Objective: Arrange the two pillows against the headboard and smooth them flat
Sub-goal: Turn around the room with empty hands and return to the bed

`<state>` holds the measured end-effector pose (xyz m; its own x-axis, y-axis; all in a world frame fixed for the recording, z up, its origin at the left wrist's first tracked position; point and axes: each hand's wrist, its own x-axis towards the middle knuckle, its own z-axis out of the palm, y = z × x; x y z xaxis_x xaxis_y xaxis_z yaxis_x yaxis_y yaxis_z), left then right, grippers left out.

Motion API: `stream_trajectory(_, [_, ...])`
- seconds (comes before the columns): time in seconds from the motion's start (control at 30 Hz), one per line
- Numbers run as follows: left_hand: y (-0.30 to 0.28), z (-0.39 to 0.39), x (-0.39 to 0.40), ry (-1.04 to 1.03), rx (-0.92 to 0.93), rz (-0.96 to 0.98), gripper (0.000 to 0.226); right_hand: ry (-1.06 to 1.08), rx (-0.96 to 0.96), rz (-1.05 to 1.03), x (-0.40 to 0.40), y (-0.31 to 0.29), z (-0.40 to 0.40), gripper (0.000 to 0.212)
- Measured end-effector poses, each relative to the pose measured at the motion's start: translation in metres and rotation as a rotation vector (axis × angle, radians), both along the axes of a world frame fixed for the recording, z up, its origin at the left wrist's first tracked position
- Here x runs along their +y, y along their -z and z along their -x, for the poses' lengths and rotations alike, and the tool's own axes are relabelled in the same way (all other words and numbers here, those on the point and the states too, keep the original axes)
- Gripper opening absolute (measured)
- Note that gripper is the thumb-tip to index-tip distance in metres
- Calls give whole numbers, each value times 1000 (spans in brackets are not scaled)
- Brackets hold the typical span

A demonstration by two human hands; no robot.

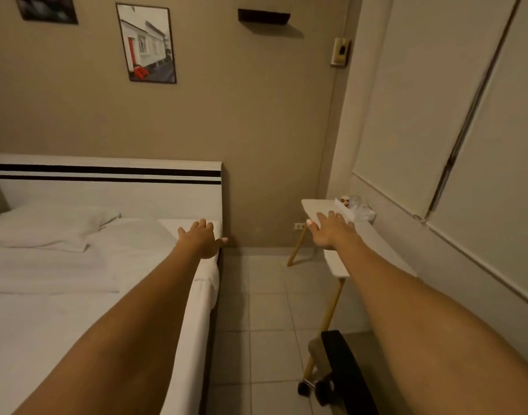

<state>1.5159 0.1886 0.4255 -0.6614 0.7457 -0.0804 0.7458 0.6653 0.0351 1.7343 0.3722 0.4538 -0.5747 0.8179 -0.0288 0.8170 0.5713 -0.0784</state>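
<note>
A white pillow [47, 226] lies at the far left of the bed, close to the white headboard [113, 193] with two black stripes. A second white pillow [137, 235] lies flat to its right, its near corner by my left hand. My left hand [201, 239] is stretched out over the bed's right edge, fingers apart, holding nothing. My right hand [331, 232] is stretched out in the air in front of the white side table, fingers spread and empty. Both arms are fully extended forward.
The bed [62, 324] with a white sheet fills the left. A narrow white table [319, 208] on wooden legs stands right, with a plastic bag [358, 208] on it. A black chair [343, 375] stands at the bottom. Tiled floor [265, 310] runs between bed and table.
</note>
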Motion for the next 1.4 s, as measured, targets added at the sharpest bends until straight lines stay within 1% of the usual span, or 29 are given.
stream_trajectory(0.2, [-4,82,31,-143,-17,-13,73,-134,-11,25,67,0,114,65])
stream_trajectory(0.43, [18,188,38,-322,-42,31,74,-298,-27,55,104,20,243,64])
stream_trajectory(0.67, [44,297,60,-420,-60,56,74,-377,-56,89,143,50,373,64])
stream_trajectory(0.83, [47,375,83,-467,-60,71,74,-428,-43,103,166,61,456,61])
stream_trajectory(1.07, [68,456,111,-549,-93,115,74,-483,-97,112,213,83,559,62])
stream_trajectory(1.4, [99,570,157,-766,-167,90,74,-681,-163,117,287,109,727,62])
